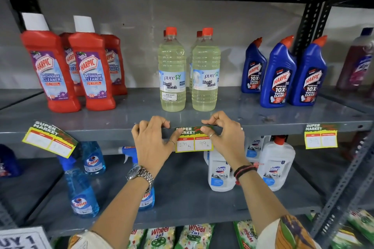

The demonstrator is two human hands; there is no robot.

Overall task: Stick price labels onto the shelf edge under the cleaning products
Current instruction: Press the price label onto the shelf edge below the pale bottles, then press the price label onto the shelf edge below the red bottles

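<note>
pressing the middle price label [193, 140] onto the shelf edge [101, 134] below the bleach bottles [189, 70], we pinch its top strip with our left hand [152, 142] and right hand [223, 138]. next we should probably rub it flat, then let go.

A yellow-bordered price label [193, 140] (green header, two handwritten prices) lies flat against the grey shelf edge [101, 133].

Lower shelves and surroundings
3 blue Colin spray bottles [82, 190] stand on the lower shelf, 2 white Domex bottles [276, 164] to their right; green Wheel packets [159, 237] lie beneath, and a white sign [22, 238] shows bottom left.
</note>
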